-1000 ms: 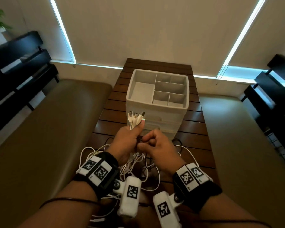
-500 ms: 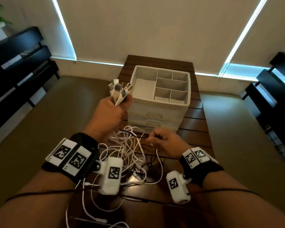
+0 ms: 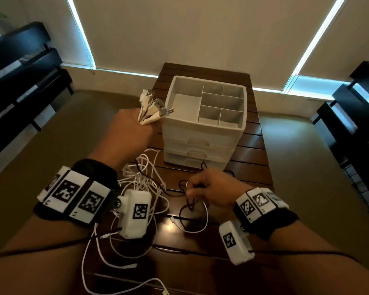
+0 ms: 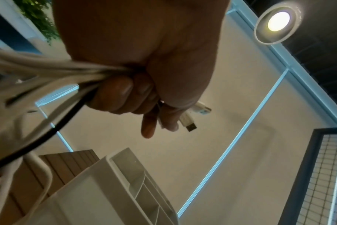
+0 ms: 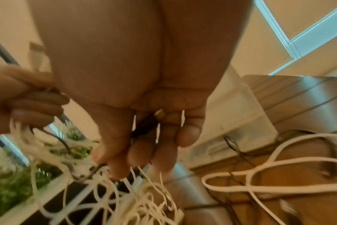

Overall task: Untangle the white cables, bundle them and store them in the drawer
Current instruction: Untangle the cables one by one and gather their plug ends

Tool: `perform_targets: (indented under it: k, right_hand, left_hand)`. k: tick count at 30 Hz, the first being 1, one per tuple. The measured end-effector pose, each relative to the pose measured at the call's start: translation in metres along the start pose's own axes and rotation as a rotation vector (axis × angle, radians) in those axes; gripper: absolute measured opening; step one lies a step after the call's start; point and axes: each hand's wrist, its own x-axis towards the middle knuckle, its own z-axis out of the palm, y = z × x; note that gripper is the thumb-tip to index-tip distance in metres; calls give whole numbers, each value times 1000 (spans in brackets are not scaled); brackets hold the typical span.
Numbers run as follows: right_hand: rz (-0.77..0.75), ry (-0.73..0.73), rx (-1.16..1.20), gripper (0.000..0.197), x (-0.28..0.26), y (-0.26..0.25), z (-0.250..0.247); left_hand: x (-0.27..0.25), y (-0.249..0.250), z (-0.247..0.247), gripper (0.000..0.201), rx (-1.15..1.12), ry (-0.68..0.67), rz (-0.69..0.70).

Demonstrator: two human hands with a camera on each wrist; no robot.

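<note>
While the plug ends (image 3: 152,108) of the white cables (image 3: 141,179) are bunched in the left hand (image 3: 128,133), held raised beside the organizer (image 3: 205,124), the rest of each lead is left hanging to the desk (image 3: 249,165). That fist is clamped on the bundle just below the connectors, probably so all ends stay aligned and the slack can be drawn out of the knot. In the left wrist view a black cable (image 4: 38,137) is seen running out of the same fist with the white ones, so the sort is judged unfinished. The right hand (image 3: 211,188) is held low over the desk, fingers curled and pinching a black lead (image 3: 185,201), likely to strip it from the white tangle. The hands are kept well apart, which puts tension across the snarl. White loops are still piled between the forearms and trail toward the near edge. The drawers (image 3: 196,153) below the divided top tray are closed; nothing is stored yet. Snagging of plugs in the loops is the likely risk if pulled hard.
</note>
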Motion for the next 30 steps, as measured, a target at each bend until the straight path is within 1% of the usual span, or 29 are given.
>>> perform_targets:
  k: [2,3,4,5,6,7,8,9,10,11,12,13,14,15,17,19,20,22,25,26,27,28,29,30]
  right_hand:
    - [34,-139,9,20,-3,16,20]
    - [56,-157,11,22,-3,26,27]
    - [97,-122,42,23,-2,36,31]
    - [154,-21,121,22,0,48,32]
    - [213,128,229,19,3,60,32]
    - [281,288,283,14,5,72,30]
    - [345,411,253,11,9,83,29]
    - [408,466,165,10,12,91,26]
    - [462,457,94,10,17,99,26]
    - [503,391,35,10,22,102,27]
    - [533,283,-45,10,26,104,31]
    - [541,178,-137,16,29,105,36]
    - [539,109,-216,23,33,105,43]
    - [530,86,-243,28,36,105,50]
    - [518,148,-149,34,43,109,66]
    - [538,240,-44,43,52,112,78]
    - [559,241,-29,43,57,111,82]
    - [595,218,-52,35,61,112,81]
    - [641,167,-24,30,59,120,75]
    - [660,169,-9,24,57,121,72]
    - [658,177,9,13,54,121,69]
    - [654,197,33,10,51,122,66]
    - [639,237,68,15,49,120,63]
    - [615,286,112,13,47,117,57]
  left_hand:
    - [-2,-2,-1,22,-18,-94,-124]
    - [-3,-4,0,20,-20,-163,-186]
    - [-5,-6,1,19,-21,-238,-244]
    - [-7,-10,2,20,-26,-313,-289]
    - [-8,-13,3,23,-35,-384,-318]
    - [-9,-16,4,28,-40,-449,-342]
    - [-10,-19,6,31,-39,-508,-363]
    - [-10,-22,8,33,-26,-564,-377]
    - [-11,-24,12,35,-4,-625,-389]
    - [-13,-26,14,36,27,-685,-395]
    - [-13,-29,16,38,58,-739,-400]
    - [-13,-32,19,39,85,-786,-407]
    - [-13,-35,20,40,107,-816,-418]
    - [-14,-38,21,40,122,-827,-429]
    - [-14,-43,22,41,138,-811,-440]
    - [-13,-49,21,40,122,-755,-451]
    - [-12,-52,20,39,105,-723,-456]
    - [-10,-57,19,38,72,-682,-455]
    - [-5,-60,17,37,8,-627,-460]
    - [-3,-60,16,37,-1,-606,-458]
    - [-1,-60,15,37,-7,-579,-454]
    - [1,-59,15,36,-17,-546,-446]
    - [2,-58,14,35,-34,-504,-439]
    - [4,-57,12,33,-65,-455,-430]
